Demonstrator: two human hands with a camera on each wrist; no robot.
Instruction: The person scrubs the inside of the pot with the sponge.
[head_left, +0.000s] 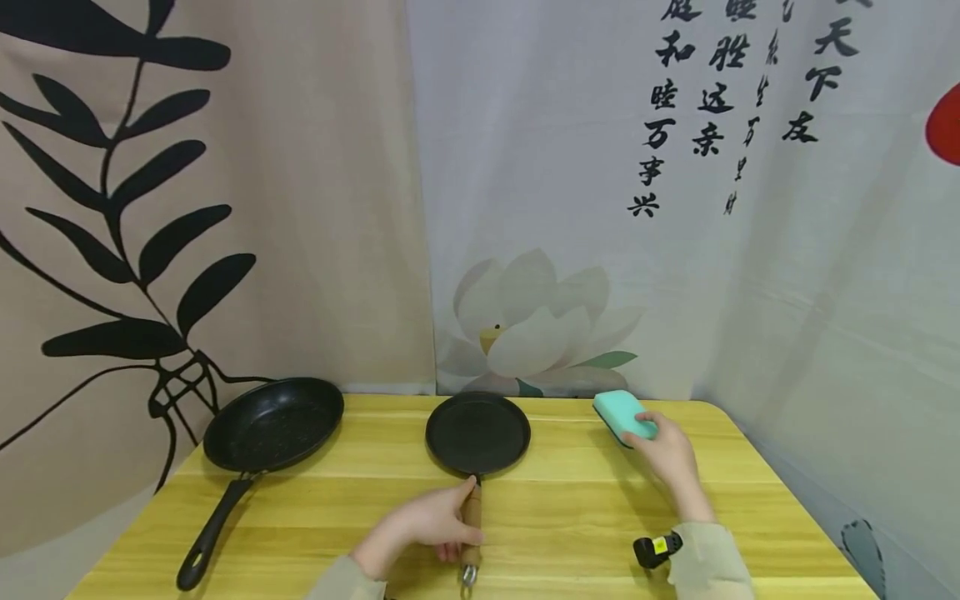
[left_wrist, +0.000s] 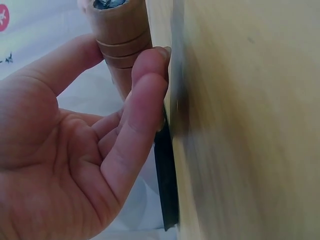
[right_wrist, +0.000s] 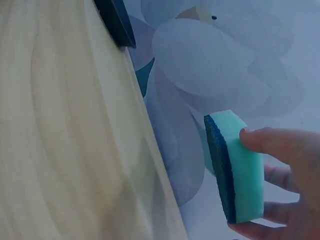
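The left hand [head_left: 431, 518] grasps the wooden handle [head_left: 472, 510] of a small flat pan [head_left: 478, 433], thumb on one side and fingers curled round the other. The pan's black disc is at the middle of the table's far side, close to the back edge of the table [head_left: 570, 521]. At the far right, the right hand [head_left: 670, 457] pinches a turquoise sponge [head_left: 619, 412] between thumb and fingers, apparently raised off the wood, dark scouring side facing down. With the disc so near the edge, a forward shove on the handle could send it over the back; lifting by the handle alone might let the heavier disc dip or twist if the fingers slacken. The sponge, soft and held near one end, could bend or slip from a loose pinch. A leftward swing of the left arm might knock the black handle [head_left: 213, 533] of the frying pan [head_left: 273, 421].
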